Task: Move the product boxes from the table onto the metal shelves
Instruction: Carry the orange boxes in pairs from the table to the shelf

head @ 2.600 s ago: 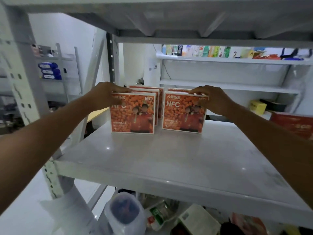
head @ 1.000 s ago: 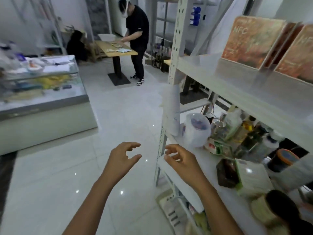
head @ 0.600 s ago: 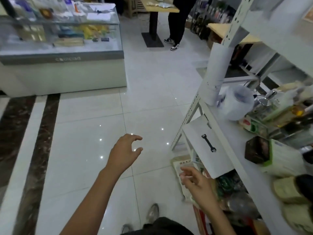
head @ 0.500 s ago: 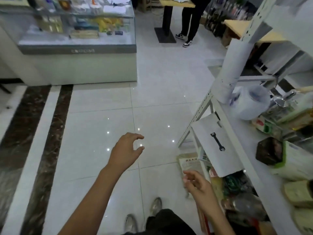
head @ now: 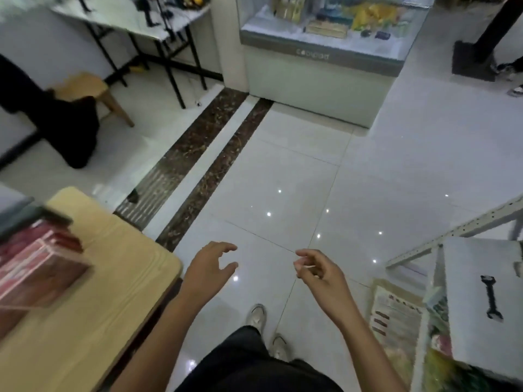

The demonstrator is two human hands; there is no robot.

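Observation:
A light wooden table [head: 93, 312] fills the lower left, and blurred red product boxes [head: 36, 267] lie on its left part. My left hand [head: 209, 271] hangs over the floor just right of the table's corner, fingers loosely curled and holding nothing. My right hand [head: 319, 274] hovers a little further right, also loosely curled and empty. The metal shelf unit [head: 478, 295] shows at the lower right edge, with a white sheet bearing a wrench picture on it. The orange boxes on the upper shelf are out of view.
White tiled floor with a dark marble strip [head: 203, 171] lies ahead. A glass display counter [head: 325, 52] stands at the back, a folding table [head: 147, 21] and a wooden stool [head: 85, 89] at the back left. My shoes [head: 257, 318] are below.
I have turned left, away from the shelves; the wooden table with red boxes has come into view. Both hands let go of the orange boxes earlier and stay empty.

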